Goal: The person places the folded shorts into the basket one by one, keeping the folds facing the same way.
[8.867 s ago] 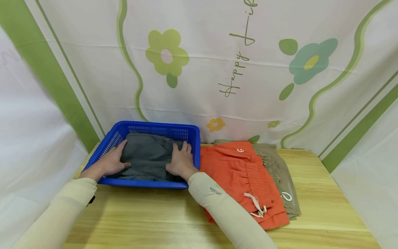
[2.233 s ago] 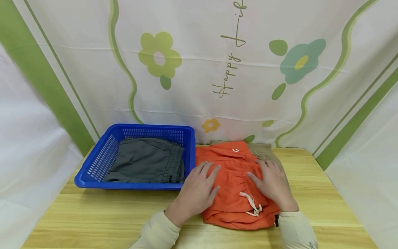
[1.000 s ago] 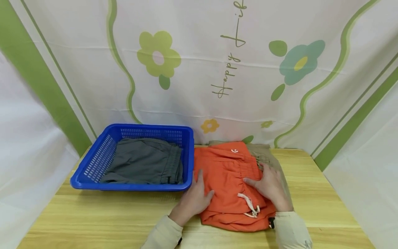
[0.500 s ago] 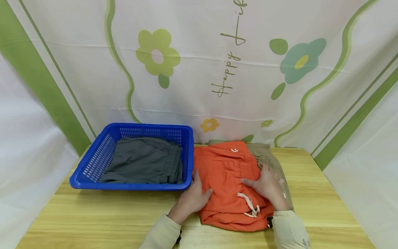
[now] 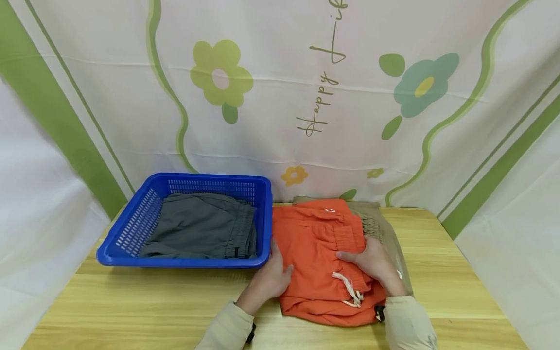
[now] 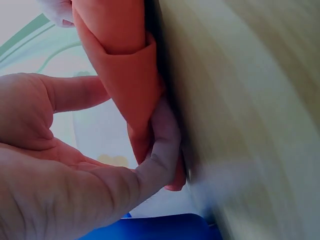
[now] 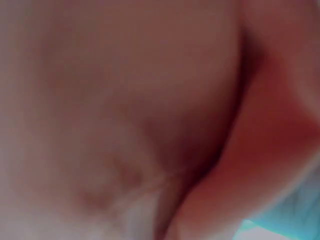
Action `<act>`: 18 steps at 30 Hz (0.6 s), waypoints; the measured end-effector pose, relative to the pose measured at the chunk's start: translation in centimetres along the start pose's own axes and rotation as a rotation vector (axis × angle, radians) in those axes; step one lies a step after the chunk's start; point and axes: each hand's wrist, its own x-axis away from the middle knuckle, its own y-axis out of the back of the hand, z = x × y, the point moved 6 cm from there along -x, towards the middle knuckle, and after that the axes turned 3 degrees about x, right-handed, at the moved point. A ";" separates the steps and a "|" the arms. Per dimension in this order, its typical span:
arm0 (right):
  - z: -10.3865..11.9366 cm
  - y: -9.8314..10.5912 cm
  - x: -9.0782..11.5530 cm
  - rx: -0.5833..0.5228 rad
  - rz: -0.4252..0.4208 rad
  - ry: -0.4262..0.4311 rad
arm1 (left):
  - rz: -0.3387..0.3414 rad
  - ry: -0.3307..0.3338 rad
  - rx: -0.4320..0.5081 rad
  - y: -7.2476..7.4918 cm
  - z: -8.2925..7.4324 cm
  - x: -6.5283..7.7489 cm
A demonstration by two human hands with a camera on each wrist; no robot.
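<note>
Folded orange shorts [image 5: 306, 257] with a white drawstring lie on the wooden table, partly over khaki shorts [image 5: 391, 238]. My left hand [image 5: 268, 278] pinches their left edge. In the left wrist view its thumb lies on the upper side of the orange cloth [image 6: 122, 65], with a finger tucked beneath, close to the tabletop. At the waistband, my right hand [image 5: 375, 260] grips the shorts, thumb on top and the other fingers hidden under the fabric. The right wrist view is blurred, filled mostly by skin and a reddish patch.
To the left stands a blue plastic basket [image 5: 175, 263] holding folded dark grey shorts [image 5: 197, 226]. Its right wall is close beside the orange shorts. Behind the table hangs a white curtain [image 5: 271, 97] printed with flowers.
Earlier both hands were in the basket on the grey shorts, then moved right to the orange shorts. Lately the fingers have slid under their sides, and the waistband has bunched slightly inward.
</note>
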 end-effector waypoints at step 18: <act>0.1 0.2 0.3 -0.180 0.116 0.031 | -0.094 -0.038 0.069 0.5 0.0 0.1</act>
